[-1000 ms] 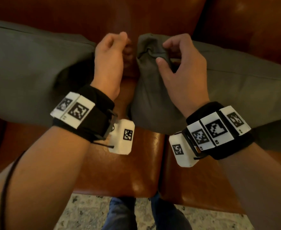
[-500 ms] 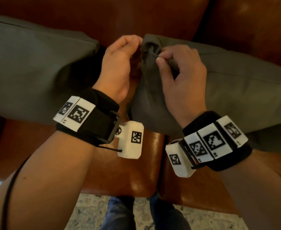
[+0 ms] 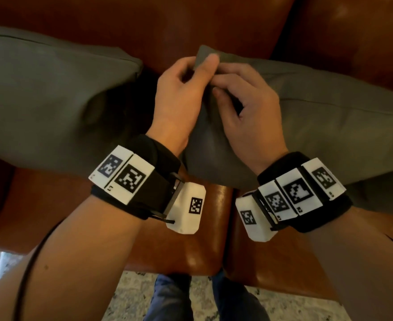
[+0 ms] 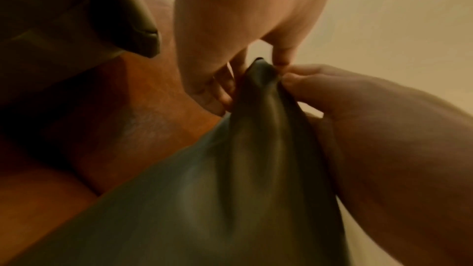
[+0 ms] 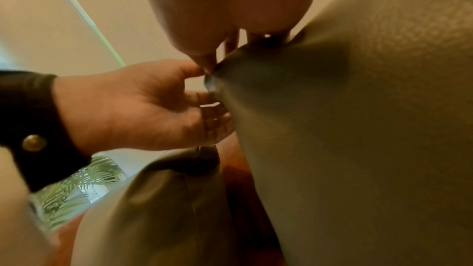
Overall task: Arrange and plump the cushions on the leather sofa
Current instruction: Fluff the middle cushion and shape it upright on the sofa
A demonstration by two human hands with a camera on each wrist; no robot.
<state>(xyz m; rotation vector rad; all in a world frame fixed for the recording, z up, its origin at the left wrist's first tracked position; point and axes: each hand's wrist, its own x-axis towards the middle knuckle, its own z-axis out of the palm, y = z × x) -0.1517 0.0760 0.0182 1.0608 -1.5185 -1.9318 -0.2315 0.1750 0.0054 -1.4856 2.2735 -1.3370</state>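
Note:
Two grey-green cushions lean on the brown leather sofa (image 3: 191, 239). The left cushion (image 3: 52, 100) lies untouched. Both hands meet at the upper left corner of the right cushion (image 3: 330, 126). My left hand (image 3: 202, 66) pinches that corner between thumb and fingers, and the fabric tip stands up above the thumb. My right hand (image 3: 216, 84) pinches the cloth just below it. In the left wrist view the right cushion (image 4: 243, 169) is drawn up into a peak between the left hand's fingers (image 4: 227, 88) and the right hand (image 4: 358, 108). The right wrist view shows the left hand (image 5: 204, 84) on that same corner of the right cushion (image 5: 358, 128).
The sofa back (image 3: 191, 24) rises behind the cushions. A seam between two seat pads (image 3: 230, 228) runs below my wrists. My legs in jeans (image 3: 172, 297) stand on a patterned rug (image 3: 133, 293) in front of the sofa. A window with leaves (image 5: 84, 185) is off to the left.
My left hand has moved right from the gap between the cushions onto the right cushion's corner. The bunched corner is now pulled up into a point by both hands.

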